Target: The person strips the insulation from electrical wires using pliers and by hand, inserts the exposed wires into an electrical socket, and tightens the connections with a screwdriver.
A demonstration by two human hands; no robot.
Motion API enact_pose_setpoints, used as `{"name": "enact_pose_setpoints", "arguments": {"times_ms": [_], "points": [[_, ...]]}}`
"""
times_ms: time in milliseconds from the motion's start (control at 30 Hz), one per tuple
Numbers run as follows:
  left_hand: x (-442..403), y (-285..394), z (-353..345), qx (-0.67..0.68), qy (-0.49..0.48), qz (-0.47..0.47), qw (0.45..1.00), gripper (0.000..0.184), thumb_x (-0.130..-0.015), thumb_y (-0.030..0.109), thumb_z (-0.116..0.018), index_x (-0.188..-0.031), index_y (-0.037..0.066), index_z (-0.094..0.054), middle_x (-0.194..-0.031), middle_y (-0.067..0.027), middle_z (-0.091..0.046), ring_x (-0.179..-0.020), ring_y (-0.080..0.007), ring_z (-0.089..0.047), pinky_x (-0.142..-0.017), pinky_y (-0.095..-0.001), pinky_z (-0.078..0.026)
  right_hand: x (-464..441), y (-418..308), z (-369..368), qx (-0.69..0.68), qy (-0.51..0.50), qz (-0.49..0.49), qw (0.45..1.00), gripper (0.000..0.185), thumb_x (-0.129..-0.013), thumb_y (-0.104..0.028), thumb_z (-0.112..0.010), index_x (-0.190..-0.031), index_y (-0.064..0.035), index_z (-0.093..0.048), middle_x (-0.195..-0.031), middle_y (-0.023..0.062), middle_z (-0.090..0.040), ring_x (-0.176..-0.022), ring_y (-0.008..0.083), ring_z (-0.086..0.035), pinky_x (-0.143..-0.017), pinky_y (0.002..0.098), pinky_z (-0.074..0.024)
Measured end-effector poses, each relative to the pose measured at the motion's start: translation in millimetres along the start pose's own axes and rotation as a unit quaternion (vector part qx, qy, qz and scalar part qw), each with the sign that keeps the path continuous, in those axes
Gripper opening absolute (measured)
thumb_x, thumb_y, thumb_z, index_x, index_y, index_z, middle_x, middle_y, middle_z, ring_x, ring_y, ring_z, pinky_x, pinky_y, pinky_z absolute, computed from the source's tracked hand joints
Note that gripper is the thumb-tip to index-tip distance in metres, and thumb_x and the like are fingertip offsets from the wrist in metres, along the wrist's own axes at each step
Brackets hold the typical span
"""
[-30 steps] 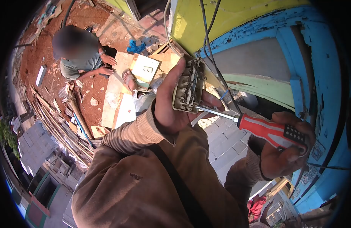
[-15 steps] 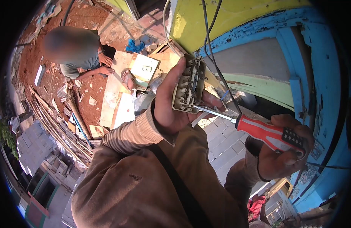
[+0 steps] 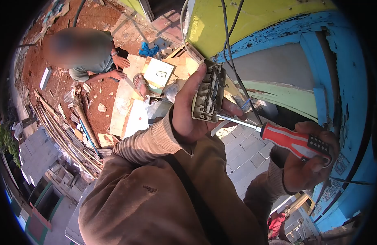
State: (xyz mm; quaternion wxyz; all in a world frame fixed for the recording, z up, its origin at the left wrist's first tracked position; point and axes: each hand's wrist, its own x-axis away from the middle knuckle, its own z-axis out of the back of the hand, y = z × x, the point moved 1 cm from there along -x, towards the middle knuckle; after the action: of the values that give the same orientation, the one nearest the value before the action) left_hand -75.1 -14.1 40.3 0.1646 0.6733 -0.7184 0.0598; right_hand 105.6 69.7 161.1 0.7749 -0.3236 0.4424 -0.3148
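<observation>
My left hand [image 3: 188, 107] is closed around a small beige electrical box [image 3: 208, 93], its inner side with metal contacts facing up toward me. It looks like the open back of a power strip or socket. In my right hand [image 3: 307, 165] is a screwdriver [image 3: 292, 141] with a red and white handle and a dark patch of stars. The screwdriver's shaft points left, and its tip meets the lower end of the electrical box. Exactly what the tip touches inside is too small to tell.
Dark cables [image 3: 233, 61] hang beside a blue door frame [image 3: 352, 94] on the right. Another person [image 3: 94, 51] crouches at the upper left, near wooden boards [image 3: 125, 98]. Bamboo poles [image 3: 60, 126] lie on the left, and grey paving blocks [image 3: 247, 147] cover the ground below.
Both hands, the electrical box and the screwdriver sit slightly farther right in view, as does the background. The grip on each thing looks the same.
</observation>
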Motion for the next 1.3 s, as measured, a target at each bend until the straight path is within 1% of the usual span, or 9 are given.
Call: {"name": "enact_pose_setpoints", "arguments": {"times_ms": [167, 333, 433, 567, 667, 767, 967, 1100, 1300], "points": [[-1.7, 1.6, -5.3, 0.013, 0.001, -0.011, 1.000, 0.056, -0.103, 0.054, -0.032, -0.110, 0.005, -0.058, -0.086, -0.0348, -0.067, -0.080, -0.0472, -0.069, -0.080, -0.0493, -0.057, -7.3, -11.7, 7.3, 0.061, -0.017, -0.010, 0.998, 0.061, -0.093, -0.052, -0.059, -0.114, 0.0046, -0.054, -0.089, 0.0219, -0.067, -0.069, 0.0203, -0.064, -0.060, 0.0287, -0.0502], [-1.7, -1.3, -6.1, 0.037, 0.014, -0.006, 0.999, 0.055, -0.102, 0.054, -0.035, -0.109, 0.005, -0.059, -0.083, -0.0318, -0.068, -0.079, -0.0453, -0.070, -0.076, -0.0490, -0.058, -37.3, -27.4, 30.4, 0.118, -0.196, 0.091, 0.969, 0.063, -0.092, -0.048, -0.050, -0.112, 0.0111, -0.060, -0.105, 0.0206, -0.061, -0.084, 0.0228, -0.064, -0.071, 0.0324, -0.0507], [-2.4, -4.4, -8.0, 0.007, 0.027, -0.012, 1.000, 0.056, -0.101, 0.057, -0.036, -0.108, 0.006, -0.060, -0.084, -0.0284, -0.070, -0.079, -0.0423, -0.071, -0.074, -0.0480, -0.058, -40.2, -34.3, 13.2, 0.074, -0.176, 0.081, 0.978, 0.070, -0.096, -0.058, -0.049, -0.107, 0.0102, -0.062, -0.104, 0.0192, -0.062, -0.086, 0.0222, -0.062, -0.072, 0.0304, -0.0487], [0.1, 0.6, -12.2, 0.024, 0.010, 0.019, 0.999, 0.059, -0.099, 0.059, -0.037, -0.107, 0.007, -0.062, -0.086, -0.0260, -0.071, -0.080, -0.0401, -0.072, -0.072, -0.0483, -0.059, -53.6, -36.9, -0.8, 0.205, -0.139, 0.027, 0.969, 0.061, -0.088, -0.050, -0.063, -0.102, 0.0098, -0.062, -0.091, 0.0150, -0.061, -0.075, 0.0161, -0.060, -0.062, 0.0256, -0.0442], [1.6, 1.0, -21.5, -0.011, 0.098, 0.018, 0.995, 0.062, -0.098, 0.062, -0.036, -0.113, 0.008, -0.063, -0.090, -0.0239, -0.072, -0.083, -0.0396, -0.072, -0.075, -0.0514, -0.060, -65.8, -28.0, 3.3, 0.107, -0.138, 0.089, 0.981, 0.059, -0.086, -0.048, -0.066, -0.102, 0.0090, -0.062, -0.094, 0.0136, -0.061, -0.074, 0.0145, -0.059, -0.061, 0.0248, -0.0429], [2.4, 4.3, -22.2, -0.011, 0.080, 0.013, 0.997, 0.062, -0.098, 0.062, -0.036, -0.114, 0.008, -0.062, -0.092, -0.0247, -0.071, -0.085, -0.0408, -0.072, -0.079, -0.0560, -0.059, -88.0, -29.7, 15.6, 0.076, -0.329, 0.079, 0.938, 0.066, -0.084, -0.048, -0.068, -0.113, 0.0100, -0.058, -0.098, 0.0137, -0.061, -0.075, 0.0128, -0.058, -0.062, 0.0242, -0.0433], [3.3, 10.0, -26.2, 0.281, -0.079, 0.089, 0.952, 0.066, -0.098, 0.064, -0.033, -0.119, 0.008, -0.062, -0.114, -0.0338, -0.064, -0.108, -0.0504, -0.063, -0.099, -0.0659, -0.046, -80.2, -17.6, 11.3, 0.075, -0.237, 0.125, 0.961, 0.065, -0.085, -0.045, -0.066, -0.117, 0.0104, -0.054, -0.099, 0.0147, -0.061, -0.077, 0.0136, -0.058, -0.064, 0.0245, -0.0448], [-0.9, 8.5, -14.0, 0.083, 0.002, 0.053, 0.995, 0.068, -0.098, 0.064, -0.032, -0.120, 0.007, -0.061, -0.112, -0.0328, -0.065, -0.111, -0.0507, -0.061, -0.099, -0.0670, -0.046, -76.4, -13.3, 9.6, 0.074, -0.221, 0.123, 0.965, 0.064, -0.086, -0.043, -0.065, -0.119, 0.0107, -0.051, -0.100, 0.0153, -0.060, -0.077, 0.0141, -0.058, -0.064, 0.0247, -0.0458], [-7.1, 4.3, -2.9, 0.145, -0.122, 0.052, 0.980, 0.068, -0.098, 0.065, -0.031, -0.126, 0.009, -0.059, -0.114, -0.0330, -0.064, -0.114, -0.0517, -0.059, -0.100, -0.0683, -0.044, -70.6, -7.7, 8.8, 0.069, -0.206, 0.124, 0.968, 0.064, -0.087, -0.039, -0.063, -0.124, 0.0110, -0.047, -0.101, 0.0163, -0.060, -0.078, 0.0150, -0.058, -0.065, 0.0249, -0.0472]]}}
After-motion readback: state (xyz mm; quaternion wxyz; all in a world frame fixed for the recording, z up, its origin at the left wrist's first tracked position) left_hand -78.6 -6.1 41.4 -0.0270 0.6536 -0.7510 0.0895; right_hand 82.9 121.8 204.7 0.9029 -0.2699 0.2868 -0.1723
